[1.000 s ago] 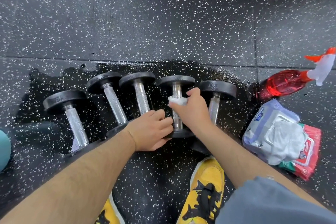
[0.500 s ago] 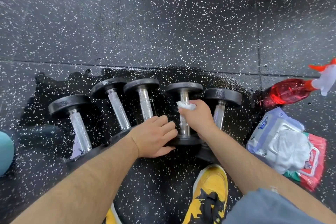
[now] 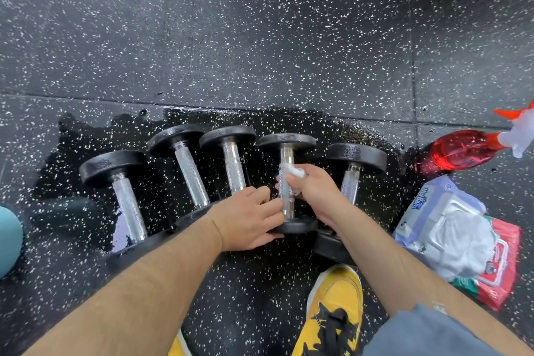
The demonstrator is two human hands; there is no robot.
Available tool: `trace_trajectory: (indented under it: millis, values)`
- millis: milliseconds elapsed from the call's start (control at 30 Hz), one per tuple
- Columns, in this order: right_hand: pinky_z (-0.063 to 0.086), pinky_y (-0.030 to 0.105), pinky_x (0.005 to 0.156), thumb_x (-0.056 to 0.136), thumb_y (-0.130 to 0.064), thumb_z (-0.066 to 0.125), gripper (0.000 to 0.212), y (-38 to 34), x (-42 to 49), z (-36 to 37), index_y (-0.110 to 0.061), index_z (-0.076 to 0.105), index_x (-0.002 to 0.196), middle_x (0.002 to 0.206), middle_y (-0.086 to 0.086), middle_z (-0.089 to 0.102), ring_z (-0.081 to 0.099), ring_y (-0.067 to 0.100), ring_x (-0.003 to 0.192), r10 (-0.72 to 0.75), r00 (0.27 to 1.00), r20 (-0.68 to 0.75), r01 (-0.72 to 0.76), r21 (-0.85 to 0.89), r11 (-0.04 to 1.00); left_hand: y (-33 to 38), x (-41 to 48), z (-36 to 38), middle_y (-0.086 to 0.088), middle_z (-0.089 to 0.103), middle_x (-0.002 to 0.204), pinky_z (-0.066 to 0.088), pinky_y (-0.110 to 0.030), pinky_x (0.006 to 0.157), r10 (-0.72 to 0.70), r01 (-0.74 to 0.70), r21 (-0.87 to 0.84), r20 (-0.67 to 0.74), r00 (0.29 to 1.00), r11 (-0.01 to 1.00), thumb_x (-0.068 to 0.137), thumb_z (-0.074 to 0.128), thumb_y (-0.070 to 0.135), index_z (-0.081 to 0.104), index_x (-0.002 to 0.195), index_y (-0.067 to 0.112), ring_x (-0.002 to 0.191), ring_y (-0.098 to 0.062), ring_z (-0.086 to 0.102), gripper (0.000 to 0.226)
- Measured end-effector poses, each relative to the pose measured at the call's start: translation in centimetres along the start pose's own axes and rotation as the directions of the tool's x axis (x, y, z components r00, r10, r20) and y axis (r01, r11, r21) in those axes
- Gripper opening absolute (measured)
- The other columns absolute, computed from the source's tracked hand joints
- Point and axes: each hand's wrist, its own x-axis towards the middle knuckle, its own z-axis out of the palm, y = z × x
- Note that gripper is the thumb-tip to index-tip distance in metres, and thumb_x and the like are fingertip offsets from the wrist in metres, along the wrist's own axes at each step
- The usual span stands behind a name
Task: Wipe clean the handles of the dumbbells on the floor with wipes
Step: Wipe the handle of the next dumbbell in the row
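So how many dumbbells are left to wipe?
I can't tell which ones are already clean; none looks different. Right now the right hand presses a white wipe round the fourth dumbbell from the left, and the left hand grips its near end. The rightmost dumbbell may be next.

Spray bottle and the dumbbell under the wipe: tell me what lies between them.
The rightmost dumbbell, lying on wet floor; head view shows it.

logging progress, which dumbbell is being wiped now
The fourth dumbbell from the left: only its handle has the right hand pressing a white wipe on it.
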Motion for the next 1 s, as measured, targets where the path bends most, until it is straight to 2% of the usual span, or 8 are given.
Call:
trace_trajectory:
  millis: [133, 300, 400, 467, 567, 700, 900, 1000]
  values:
    - [0.050, 0.040, 0.080, 0.094, -0.041, 0.057, 0.019, -1.2, -0.6, 0.0, -0.024, 0.060, 0.100, 0.090, -0.006, 0.063, 0.059, 0.014, 0.085, -0.064, 0.998, 0.020, 0.067, -0.194, 0.979, 0.0, 0.0, 0.3, 0.002, 0.051, 0.095, 0.044, -0.034, 0.064, -0.014, 0.014, -0.015, -0.021, 1.000, 1.000, 0.102, 0.049, 0.057, 0.056, 0.100, 0.020, 0.079, -0.021, 0.043, 0.038]
    - [0.034, 0.035, 0.100, 0.102, -0.027, 0.030, 0.042, 1.0, -0.9, 1.0, -0.013, 0.049, 0.137, 0.128, 0.004, 0.043, 0.042, 0.026, 0.120, -0.289, 0.954, -0.075, 0.173, -0.651, 0.739, 0.0, 0.1, 0.5, 0.002, 0.053, 0.092, 0.042, -0.033, 0.064, -0.029, 0.028, -0.028, -0.056, 0.998, 0.999, 0.100, 0.054, 0.055, 0.065, 0.097, 0.020, 0.079, -0.020, 0.041, 0.037]
    - [0.046, 0.030, 0.096, 0.103, -0.025, 0.049, 0.036, 1.3, -1.3, 1.5, -0.017, 0.050, 0.138, 0.119, -0.006, 0.040, 0.052, 0.014, 0.102, -0.398, 0.874, -0.278, 0.227, -0.491, 0.841, -0.1, 0.1, 0.5, 0.003, 0.052, 0.091, 0.041, -0.033, 0.064, -0.027, 0.026, -0.033, -0.044, 0.999, 0.999, 0.099, 0.055, 0.053, 0.064, 0.097, 0.019, 0.079, -0.020, 0.040, 0.035]
    - [0.053, 0.038, 0.084, 0.102, -0.024, 0.054, 0.015, 0.8, -1.0, 1.8, -0.020, 0.056, 0.115, 0.108, -0.007, 0.048, 0.055, 0.010, 0.086, -0.439, 0.837, -0.326, 0.275, -0.443, 0.853, -0.1, 0.1, 0.4, 0.003, 0.052, 0.093, 0.041, -0.033, 0.065, -0.026, 0.026, -0.019, -0.027, 0.999, 0.999, 0.099, 0.054, 0.054, 0.064, 0.098, 0.019, 0.080, -0.020, 0.039, 0.036]
    - [0.050, 0.033, 0.075, 0.101, -0.030, 0.056, 0.012, 0.8, -0.3, 1.9, -0.023, 0.056, 0.091, 0.095, -0.009, 0.049, 0.052, 0.007, 0.081, -0.496, 0.812, -0.307, 0.316, -0.483, 0.817, 0.0, 0.0, 0.4, 0.003, 0.052, 0.093, 0.042, -0.033, 0.065, -0.026, 0.026, -0.020, -0.020, 0.999, 0.999, 0.097, 0.056, 0.054, 0.063, 0.097, 0.019, 0.081, -0.020, 0.040, 0.036]
    - [0.044, 0.016, 0.075, 0.097, -0.027, 0.064, 0.009, 2.7, -1.4, 1.7, -0.018, 0.064, 0.097, 0.098, -0.009, 0.052, 0.050, -0.001, 0.089, -0.609, 0.758, -0.233, 0.424, -0.534, 0.732, -0.2, -0.1, 0.4, 0.002, 0.050, 0.093, 0.044, -0.034, 0.065, -0.013, 0.013, -0.009, -0.029, 1.000, 1.000, 0.093, 0.061, 0.055, 0.062, 0.096, 0.018, 0.082, -0.021, 0.040, 0.037]
    - [0.038, 0.018, 0.065, 0.097, -0.020, 0.063, 0.019, 0.5, 1.9, 2.0, -0.010, 0.073, 0.084, 0.084, -0.011, 0.043, 0.042, 0.009, 0.081, -0.679, 0.708, -0.197, 0.425, -0.648, 0.631, -0.1, 0.0, 0.3, 0.001, 0.051, 0.094, 0.045, -0.035, 0.064, -0.014, 0.014, -0.017, -0.026, 1.000, 1.000, 0.094, 0.062, 0.054, 0.063, 0.099, 0.018, 0.082, -0.022, 0.040, 0.037]
    - [0.045, 0.033, 0.060, 0.098, -0.020, 0.062, 0.020, 0.7, 1.9, 1.9, -0.010, 0.073, 0.084, 0.082, -0.005, 0.046, 0.044, 0.016, 0.080, -0.719, 0.657, -0.228, 0.377, -0.727, 0.575, 0.0, 0.2, 0.4, 0.001, 0.053, 0.096, 0.046, -0.035, 0.066, -0.014, 0.014, -0.018, -0.019, 1.000, 1.000, 0.093, 0.064, 0.055, 0.064, 0.100, 0.018, 0.083, -0.022, 0.042, 0.037]
